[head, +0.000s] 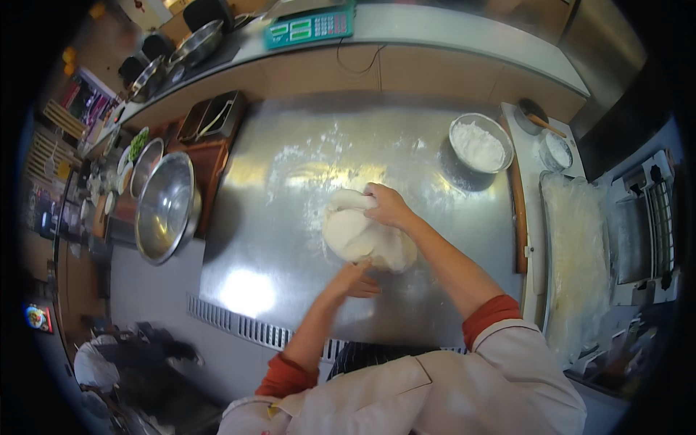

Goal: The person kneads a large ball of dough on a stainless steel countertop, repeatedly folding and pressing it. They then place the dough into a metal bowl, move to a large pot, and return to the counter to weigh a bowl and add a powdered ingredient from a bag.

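Note:
A large, pale lump of dough (353,234) lies folded on the stainless-steel worktop (261,217), in the middle of the head view. My right hand (387,205) grips the dough's far edge, thumb and fingers on a raised fold. At the near edge, my left hand (356,281) touches the dough with a fingertip. Its other fingers are spread apart below, against or just over the metal, with nothing held in them. Flour dusts the worktop around and beyond the dough.
A steel bowl of flour (478,147) stands at the far right, beside a wooden rolling pin (519,206). Plastic covers a tray (576,261) farther right. On the left is a large steel bowl (166,209). A green digital scale (310,28) sits on the back shelf. Another person (130,359) is at lower left.

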Available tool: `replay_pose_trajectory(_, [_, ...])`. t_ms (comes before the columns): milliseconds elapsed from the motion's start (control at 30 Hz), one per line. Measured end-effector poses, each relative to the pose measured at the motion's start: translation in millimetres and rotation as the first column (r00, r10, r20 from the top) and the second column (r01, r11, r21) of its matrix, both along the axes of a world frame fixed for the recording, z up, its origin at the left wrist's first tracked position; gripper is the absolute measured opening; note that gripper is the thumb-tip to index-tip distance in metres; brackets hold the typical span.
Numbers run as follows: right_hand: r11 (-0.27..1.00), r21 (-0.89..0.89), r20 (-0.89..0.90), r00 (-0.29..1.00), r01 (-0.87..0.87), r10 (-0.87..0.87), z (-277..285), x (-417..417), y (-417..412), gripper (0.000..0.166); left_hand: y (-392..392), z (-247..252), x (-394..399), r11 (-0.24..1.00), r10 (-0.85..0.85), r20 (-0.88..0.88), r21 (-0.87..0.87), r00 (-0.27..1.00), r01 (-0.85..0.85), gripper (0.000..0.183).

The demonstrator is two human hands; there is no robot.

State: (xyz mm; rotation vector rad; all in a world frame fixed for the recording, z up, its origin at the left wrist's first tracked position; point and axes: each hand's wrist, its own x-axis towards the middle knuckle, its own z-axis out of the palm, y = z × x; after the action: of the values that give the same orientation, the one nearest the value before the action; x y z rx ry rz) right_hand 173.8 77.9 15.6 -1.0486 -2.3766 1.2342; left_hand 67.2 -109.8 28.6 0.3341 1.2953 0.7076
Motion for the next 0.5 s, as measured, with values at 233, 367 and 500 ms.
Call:
replay_pose_trajectory(233, [0.915,0.362,-0.161,0.955,-0.176,0.248,44.8,39.8,-127.2,0.036,34.0,22.6,-79.6,0.631,0.725,-0.687,0.692,0.052,0.349,0.025])
replay_pose_trajectory(367, [0.952,0.296,-0.224,0.974,0.08,-0.013,25.8,49.2,-141.0,0.041,6.4,8.8,-45.7,0.669,0.274,-0.844,0.511,0.46,0.54,0.039])
replay_pose_trajectory(500, [0.851,0.513,-0.117,0.991,0.114,-0.062,-3.7,43.7,-155.4,0.044,-26.4,4.6,0.5,0.744,0.475,-0.865,0.493,0.161,0.451,0.045])
